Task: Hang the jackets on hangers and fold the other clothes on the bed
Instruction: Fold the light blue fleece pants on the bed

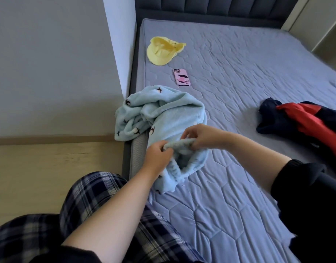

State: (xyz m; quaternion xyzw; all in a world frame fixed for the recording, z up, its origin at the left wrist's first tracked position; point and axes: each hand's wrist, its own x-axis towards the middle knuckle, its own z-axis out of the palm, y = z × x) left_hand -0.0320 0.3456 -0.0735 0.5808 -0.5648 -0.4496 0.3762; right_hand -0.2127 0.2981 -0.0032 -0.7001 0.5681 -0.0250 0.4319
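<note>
**Blue fleece at left edge of bed**

Fleece (159, 114): crumpled on the bed (239, 76), partly over its left edge. Left grip (157, 155) and right grip (203, 137): both pinching its bunched hem, close together. Also on bed: cap (162, 51), phone (182, 77), jacket (305, 120) well apart.

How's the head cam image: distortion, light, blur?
Head view: wide-angle bending, the wall corner and bed edges lean; soft, dim, bluish light, no glare; faint shadow beside the navy-and-red jacket; left hand and right hand, gripping the blue fleece, slightly soft.
</note>
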